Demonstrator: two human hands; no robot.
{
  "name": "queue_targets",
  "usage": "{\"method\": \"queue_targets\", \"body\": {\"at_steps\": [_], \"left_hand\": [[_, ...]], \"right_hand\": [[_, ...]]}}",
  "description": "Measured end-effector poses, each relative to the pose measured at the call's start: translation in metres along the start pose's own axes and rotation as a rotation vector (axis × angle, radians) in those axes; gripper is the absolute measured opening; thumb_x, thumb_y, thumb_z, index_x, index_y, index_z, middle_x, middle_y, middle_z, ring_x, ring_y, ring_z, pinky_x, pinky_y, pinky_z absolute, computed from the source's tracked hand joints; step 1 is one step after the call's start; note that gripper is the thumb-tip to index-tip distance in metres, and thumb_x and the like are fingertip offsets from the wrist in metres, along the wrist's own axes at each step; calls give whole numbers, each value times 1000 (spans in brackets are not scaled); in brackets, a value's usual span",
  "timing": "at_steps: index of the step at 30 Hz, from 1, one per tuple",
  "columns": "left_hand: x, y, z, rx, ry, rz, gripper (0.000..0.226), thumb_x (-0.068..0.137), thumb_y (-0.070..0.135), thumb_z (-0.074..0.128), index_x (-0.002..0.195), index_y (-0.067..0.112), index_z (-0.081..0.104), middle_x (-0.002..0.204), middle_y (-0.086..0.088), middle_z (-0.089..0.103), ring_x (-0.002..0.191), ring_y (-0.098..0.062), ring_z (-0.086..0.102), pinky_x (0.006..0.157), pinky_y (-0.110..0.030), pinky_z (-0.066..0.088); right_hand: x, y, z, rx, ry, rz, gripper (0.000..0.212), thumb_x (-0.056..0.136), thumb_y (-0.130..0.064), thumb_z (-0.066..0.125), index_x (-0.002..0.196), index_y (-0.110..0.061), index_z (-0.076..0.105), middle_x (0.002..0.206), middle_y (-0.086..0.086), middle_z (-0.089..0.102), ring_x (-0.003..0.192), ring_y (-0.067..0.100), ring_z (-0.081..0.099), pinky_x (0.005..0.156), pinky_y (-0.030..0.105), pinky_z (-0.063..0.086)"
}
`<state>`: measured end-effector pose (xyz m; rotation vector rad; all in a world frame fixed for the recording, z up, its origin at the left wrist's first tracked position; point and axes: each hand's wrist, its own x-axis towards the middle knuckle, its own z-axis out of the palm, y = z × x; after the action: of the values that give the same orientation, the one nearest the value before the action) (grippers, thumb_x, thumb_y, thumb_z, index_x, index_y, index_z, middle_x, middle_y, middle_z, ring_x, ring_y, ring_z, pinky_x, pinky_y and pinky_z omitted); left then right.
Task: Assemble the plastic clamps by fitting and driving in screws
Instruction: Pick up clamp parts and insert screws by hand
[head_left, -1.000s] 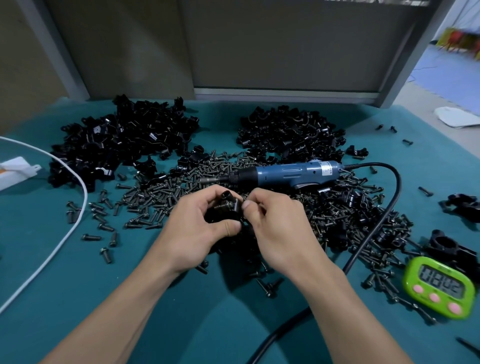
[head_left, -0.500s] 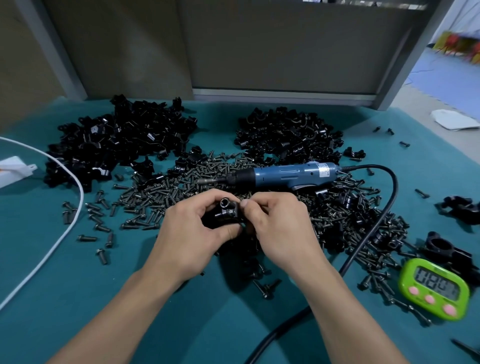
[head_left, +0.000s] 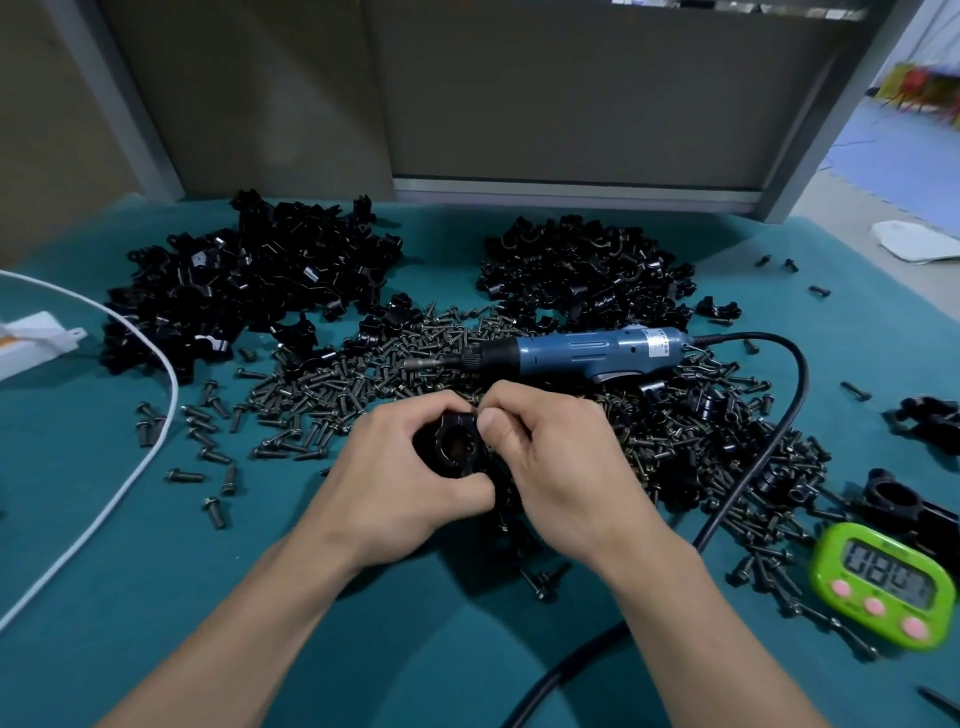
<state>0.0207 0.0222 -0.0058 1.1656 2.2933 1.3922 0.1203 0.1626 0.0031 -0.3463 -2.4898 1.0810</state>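
Observation:
A black plastic clamp (head_left: 456, 446) with a round hole facing me sits between both hands above the green table. My left hand (head_left: 400, 483) curls its fingers and thumb around the clamp's left side. My right hand (head_left: 550, 467) pinches at the clamp's upper right corner; whether a screw is in that pinch is hidden. Behind the hands lies a blue electric screwdriver (head_left: 576, 353) on a spread of loose dark screws (head_left: 332, 395). Two heaps of black clamp halves sit further back, a left heap (head_left: 249, 286) and a right heap (head_left: 582, 270).
The screwdriver's black cable (head_left: 737, 499) loops right and runs toward me. A green timer (head_left: 883, 587) lies at the right, with assembled clamps (head_left: 930, 415) beyond it. A white cable (head_left: 130, 478) and white box (head_left: 31, 343) lie at the left.
The clamp has been turned in my hands so its round hole now faces me. Both hands stayed together at the same spot over the screws.

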Motion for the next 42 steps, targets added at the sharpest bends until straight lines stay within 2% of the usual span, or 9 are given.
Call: {"method": "queue_targets", "body": {"at_steps": [6,11,20,26,28,31,37,39,42], "left_hand": [[-5,-1,1,115,88,59,32,58,46,71,89,40,66,74,15,67,70,-9,63,56,-20,46],[-5,1,-3,134,57,19,40,55,50,66,92,37,57,69,14,66,60,-9,57,54,-23,45],[4,1,-9,-351,-201,-181,26,63,49,68,70,24,65,56,7,48,47,-11,39,49,-26,30],[3,0,-11,8,-102,-58,35,57,54,65,79,27,66,61,-1,63,53,-12,51,52,-30,43],[2,1,-10,45,-117,-40,35,56,54,64,79,28,67,63,1,64,54,-10,53,52,-28,45],[3,1,-8,30,-149,-62,32,56,54,63,76,30,70,59,5,63,52,-10,52,52,-28,44],[8,-5,-11,-288,-149,-165,47,64,51,62,61,5,55,54,-5,34,47,-17,28,47,-27,19],[8,-5,-11,-378,-134,-180,51,67,48,61,63,0,45,60,-7,30,52,-19,24,50,-33,14],[8,-3,-11,-283,-98,-117,38,67,50,60,60,12,60,55,-1,39,51,-18,32,50,-29,23]], "right_hand": [[3,-2,5,75,2,38,40,105,-21,54,66,-27,51,56,-13,52,55,6,47,54,19,35],[6,0,-10,162,-140,66,29,103,-21,61,75,-24,67,65,7,64,56,9,49,56,32,40],[3,4,-11,135,-112,69,25,102,-25,64,78,-25,73,66,6,67,56,18,54,55,34,45],[2,2,-16,323,-350,280,36,106,-23,59,72,-24,72,70,5,74,57,20,61,54,21,42],[3,2,-20,320,-377,321,35,105,-21,61,72,-22,74,67,7,72,57,22,58,54,28,43],[3,-1,-24,203,-367,318,29,103,-17,64,77,-16,77,64,5,73,55,22,62,57,41,51],[-5,-16,-5,-158,-23,67,12,90,-16,76,85,-26,79,65,-5,72,60,11,66,58,29,55],[-3,-15,-2,-124,61,64,13,83,-14,82,83,-26,78,67,-8,72,62,9,67,63,30,56],[-1,-11,-9,189,-83,270,7,87,-19,80,82,-23,77,69,-4,76,63,16,72,61,38,59]]}}
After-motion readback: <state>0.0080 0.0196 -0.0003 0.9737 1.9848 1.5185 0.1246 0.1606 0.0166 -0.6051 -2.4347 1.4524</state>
